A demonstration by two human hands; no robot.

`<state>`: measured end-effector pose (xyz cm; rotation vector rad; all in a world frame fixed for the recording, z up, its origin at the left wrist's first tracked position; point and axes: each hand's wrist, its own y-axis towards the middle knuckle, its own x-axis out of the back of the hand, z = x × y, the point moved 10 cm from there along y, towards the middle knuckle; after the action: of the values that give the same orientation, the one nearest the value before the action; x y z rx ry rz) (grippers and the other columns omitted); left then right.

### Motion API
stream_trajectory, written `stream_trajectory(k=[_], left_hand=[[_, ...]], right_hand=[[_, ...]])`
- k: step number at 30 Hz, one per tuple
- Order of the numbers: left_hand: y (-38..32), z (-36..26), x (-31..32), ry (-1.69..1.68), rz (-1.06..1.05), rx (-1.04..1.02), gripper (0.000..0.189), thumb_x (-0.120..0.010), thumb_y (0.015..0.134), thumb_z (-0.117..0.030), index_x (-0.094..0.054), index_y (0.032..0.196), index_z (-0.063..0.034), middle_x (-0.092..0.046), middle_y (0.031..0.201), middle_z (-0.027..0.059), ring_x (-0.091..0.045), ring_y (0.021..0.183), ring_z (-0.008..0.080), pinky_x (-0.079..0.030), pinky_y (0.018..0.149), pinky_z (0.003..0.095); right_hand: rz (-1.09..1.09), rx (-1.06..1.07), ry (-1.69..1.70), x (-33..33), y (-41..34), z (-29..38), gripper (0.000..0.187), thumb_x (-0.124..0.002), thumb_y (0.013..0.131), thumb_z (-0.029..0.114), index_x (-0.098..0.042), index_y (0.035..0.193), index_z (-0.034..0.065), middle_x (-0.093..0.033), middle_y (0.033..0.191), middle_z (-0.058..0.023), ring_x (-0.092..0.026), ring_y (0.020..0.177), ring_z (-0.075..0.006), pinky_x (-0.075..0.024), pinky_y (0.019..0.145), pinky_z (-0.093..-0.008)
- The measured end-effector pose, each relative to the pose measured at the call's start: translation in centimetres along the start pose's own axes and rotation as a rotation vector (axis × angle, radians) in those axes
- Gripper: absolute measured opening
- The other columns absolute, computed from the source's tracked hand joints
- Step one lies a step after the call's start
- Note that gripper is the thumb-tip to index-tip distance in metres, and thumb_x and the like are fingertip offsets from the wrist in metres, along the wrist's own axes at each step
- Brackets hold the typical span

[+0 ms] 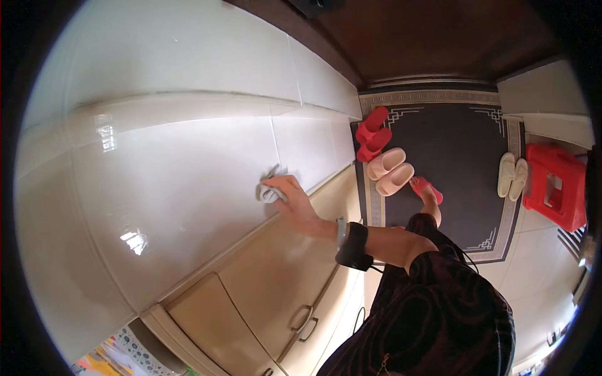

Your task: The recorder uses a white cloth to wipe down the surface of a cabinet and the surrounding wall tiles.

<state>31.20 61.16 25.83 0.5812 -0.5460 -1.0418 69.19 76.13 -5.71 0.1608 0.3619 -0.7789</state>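
My right hand [297, 207] grips a crumpled light-grey cloth [270, 193] and presses it against a glossy white tiled surface [197, 178]. The cloth is bunched under my fingers, near a grout line between two tiles. A black band with a cable [353, 246] wraps my forearm, and a pale bracelet [342, 232] circles the wrist. Below the tiles stands a beige cabinet [282, 282] with its doors shut and curved metal handles [303, 319]. My left hand is out of view.
A dark bordered mat [451, 150] lies before a dark brown door [437, 37]. Red slippers [374, 134] and pink slippers [390, 171] sit on its left side. White slippers [512, 176] stand at right beside a red plastic stool [555, 185].
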Motion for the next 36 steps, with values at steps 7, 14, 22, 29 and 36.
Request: stream_trajectory(k=[7,14,22,29,36], left_hand=[[0.2,0.4,0.6,0.048,0.016,-0.037,0.041,-0.039,0.099,-0.034,-0.051,0.102,0.0043,-0.056,0.087,0.0179,-0.055,0.069,0.0318,-0.045,0.057,0.0483],[0.7,0.6,1.0,0.101,0.038,-0.095,0.04,-0.04,0.099,-0.033,-0.051,0.102,0.0047,-0.056,0.087,0.0182,-0.055,0.069,0.0319,-0.045,0.058,0.0485],[1.6,0.0,1.5,0.157,0.05,-0.168,0.039,-0.04,0.099,-0.032,-0.051,0.102,0.0052,-0.057,0.087,0.0186,-0.055,0.069,0.0321,-0.046,0.058,0.0487],[1.1,0.9,2.0,0.252,0.026,-0.255,0.038,-0.041,0.099,-0.031,-0.051,0.102,0.0056,-0.057,0.088,0.019,-0.056,0.069,0.0322,-0.046,0.058,0.0488],[2.0,-3.4,3.8,0.517,0.046,-0.425,0.026,-0.044,0.095,-0.015,-0.046,0.104,0.009,-0.058,0.095,0.0242,-0.06,0.081,0.0372,-0.051,0.067,0.0528]], right_hand=[[-0.074,0.66,-0.019,2.3,6.1,22.6,0.061,-0.055,0.075,-0.007,-0.047,0.134,0.0039,-0.04,0.137,-0.0172,-0.043,0.121,-0.0339,-0.0345,0.105,-0.0412],[-0.217,0.737,-0.398,2.8,12.3,16.4,0.07,-0.054,0.071,-0.007,-0.036,0.139,-0.001,-0.04,0.138,-0.0223,-0.037,0.129,-0.0386,-0.0286,0.11,-0.0471],[-0.266,0.451,-0.577,10.4,12.8,-1.8,0.064,-0.052,0.075,-0.005,-0.037,0.137,-0.0025,-0.039,0.138,-0.0226,-0.036,0.131,-0.0382,-0.0289,0.111,-0.0451],[-0.09,0.185,-0.68,13.4,13.4,-9.9,0.074,-0.05,0.076,-0.005,-0.02,0.143,-0.0041,-0.027,0.145,-0.0262,-0.027,0.135,-0.0402,-0.0255,0.113,-0.0418],[-0.206,0.363,-0.375,8.8,12.2,0.2,0.073,-0.043,0.073,-0.017,-0.029,0.142,-0.003,-0.031,0.144,-0.026,-0.029,0.136,-0.0398,-0.0265,0.112,-0.0406]])
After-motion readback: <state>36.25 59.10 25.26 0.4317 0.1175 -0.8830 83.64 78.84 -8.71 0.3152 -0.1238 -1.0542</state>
